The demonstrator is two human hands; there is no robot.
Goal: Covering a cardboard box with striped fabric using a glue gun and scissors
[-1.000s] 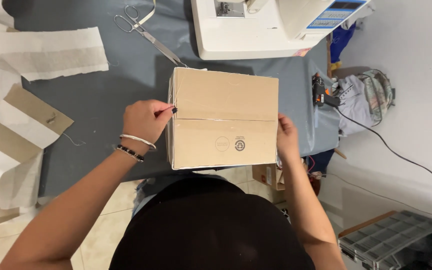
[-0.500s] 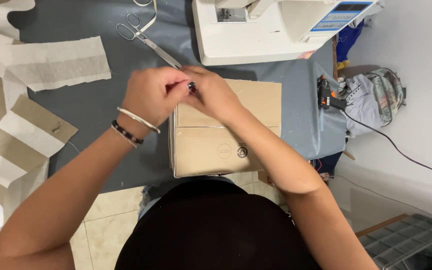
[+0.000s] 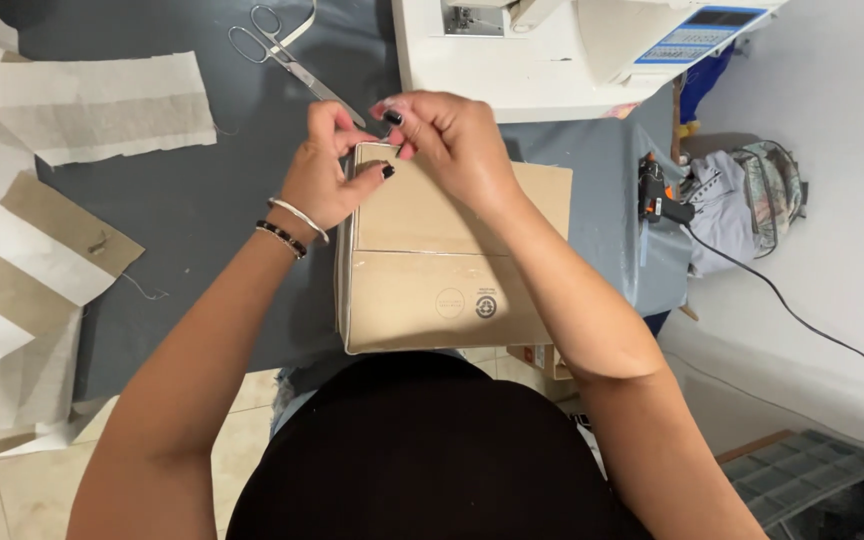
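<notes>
at box's far-left corner | left hand (image 3: 320, 180) and right hand (image 3: 449, 140) still pinch cardboard box (image 3: 442, 270) edge | box shifted slightly

The person wears a black top; both forearms are bare. The left hand (image 3: 324, 175) has dark-painted nails, a thin silver bangle and a black beaded bracelet; the right hand (image 3: 452, 140) also has dark nails

My left hand (image 3: 320, 182) and right hand (image 3: 449, 140) meet ahead of me, fingertips pinched together, wrists bent inward.
</notes>
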